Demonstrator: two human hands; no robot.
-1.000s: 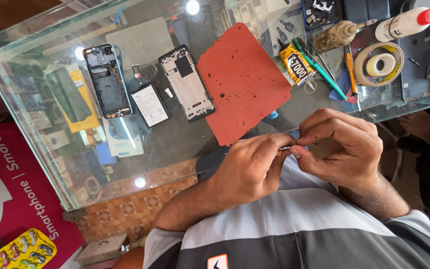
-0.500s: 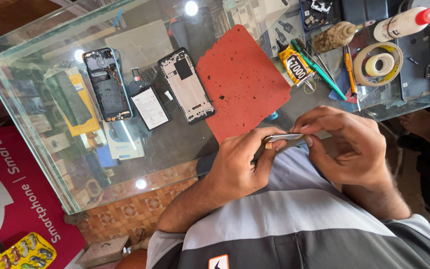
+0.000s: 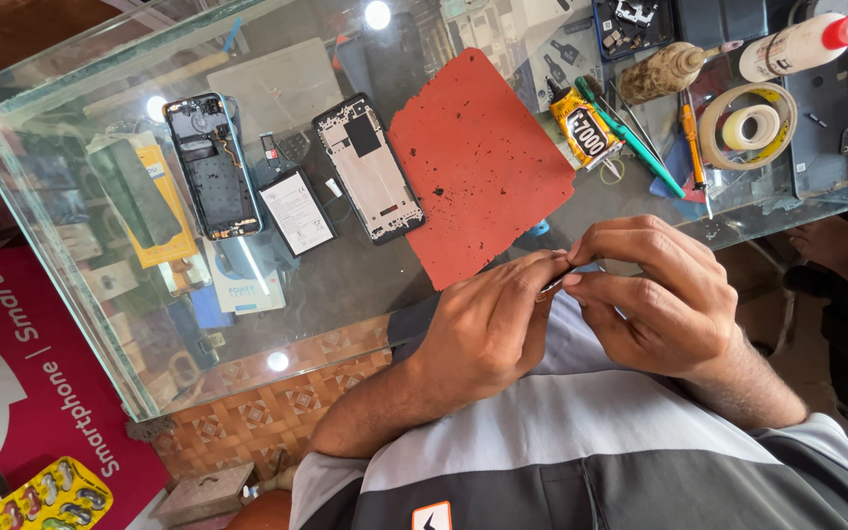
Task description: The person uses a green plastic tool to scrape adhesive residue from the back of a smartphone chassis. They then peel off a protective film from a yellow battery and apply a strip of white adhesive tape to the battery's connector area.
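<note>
Head view: left hand (image 3: 488,329) and right hand (image 3: 655,294) pinch a thin metal piece (image 3: 554,285) between closed fingertips, just past the glass table (image 3: 345,285) edge. Risk: a slipped pinch likely drops it into the lap.

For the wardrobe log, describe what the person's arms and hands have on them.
Both forearms are bare. The left hand and right hand show no rings, watch or gloves. Short sleeves belong to a two-tone grey shirt.
</note>
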